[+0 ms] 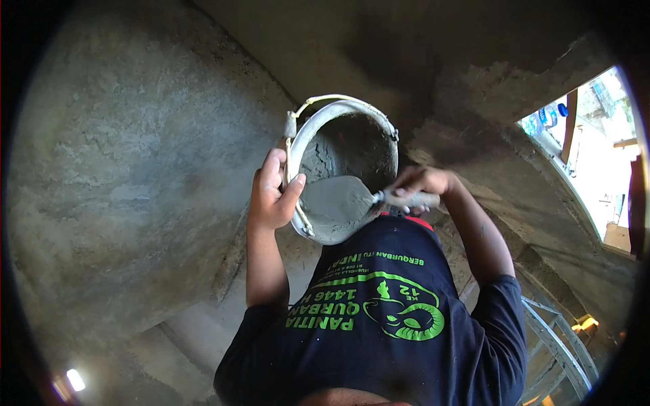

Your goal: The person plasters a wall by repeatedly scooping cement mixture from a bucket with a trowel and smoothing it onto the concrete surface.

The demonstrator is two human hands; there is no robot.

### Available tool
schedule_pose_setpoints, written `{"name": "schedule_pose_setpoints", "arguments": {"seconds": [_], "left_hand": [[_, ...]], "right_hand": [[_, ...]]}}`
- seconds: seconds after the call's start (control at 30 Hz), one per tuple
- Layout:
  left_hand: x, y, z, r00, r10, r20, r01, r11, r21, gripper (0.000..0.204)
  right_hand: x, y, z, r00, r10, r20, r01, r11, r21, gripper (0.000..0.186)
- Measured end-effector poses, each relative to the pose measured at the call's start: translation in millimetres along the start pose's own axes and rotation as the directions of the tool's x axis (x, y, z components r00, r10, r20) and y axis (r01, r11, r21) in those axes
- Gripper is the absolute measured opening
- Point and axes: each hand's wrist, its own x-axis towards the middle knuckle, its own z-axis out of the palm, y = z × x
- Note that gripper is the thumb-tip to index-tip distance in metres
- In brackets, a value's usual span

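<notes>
A white bucket (393, 159) with a wire handle tilts in front of my body, its inside smeared with wet grey mortar (318, 154). My left hand (274, 193) grips the bucket's left rim, the thumb over the edge and the fingers along the outside. In my right hand (423, 186) is the handle of a trowel, closed in the fingers at the bucket's right side. The trowel (336, 196) reaches into the bucket, its broad blade coated with the same grey mortar. The bucket's underside is hidden.
A rough grey cement wall (135, 135) fills the left side. To the right, a bright opening (596, 162) has a plastic bottle (552, 115) by its edge. A metal frame (558, 345) stands at the lower right, and a lamp (75, 380) shines at the lower left.
</notes>
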Motion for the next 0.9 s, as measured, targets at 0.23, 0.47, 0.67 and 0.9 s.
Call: {"name": "schedule_pose_setpoints", "arguments": {"seconds": [0.23, 0.47, 0.67, 0.9], "left_hand": [[-9.6, -20.2, -7.3, 0.998, -0.036, -0.059, 0.035, 0.999, -0.016, 0.022], [-4.6, -21.7, -14.1, 0.993, -0.099, -0.071, 0.095, 0.993, -0.064, 0.021], [1.6, -25.0, -10.7, 0.993, -0.101, -0.055, 0.096, 0.991, -0.089, 0.021], [5.6, -28.8, -12.1, 0.997, -0.046, -0.064, 0.041, 0.997, -0.063, 0.021]], "right_hand": [[-82.2, 23.5, 55.4, 0.819, -0.481, -0.312, 0.487, 0.871, -0.065, 0.052], [-107.6, -13.1, 104.0, 0.252, -0.714, -0.653, 0.508, 0.672, -0.539, 0.036], [-110.0, -40.5, 75.8, -0.140, -0.974, -0.175, -0.475, 0.222, -0.852, 0.046], [-108.7, -48.0, 37.0, -0.248, -0.914, -0.321, -0.753, 0.390, -0.529, 0.053]]}}
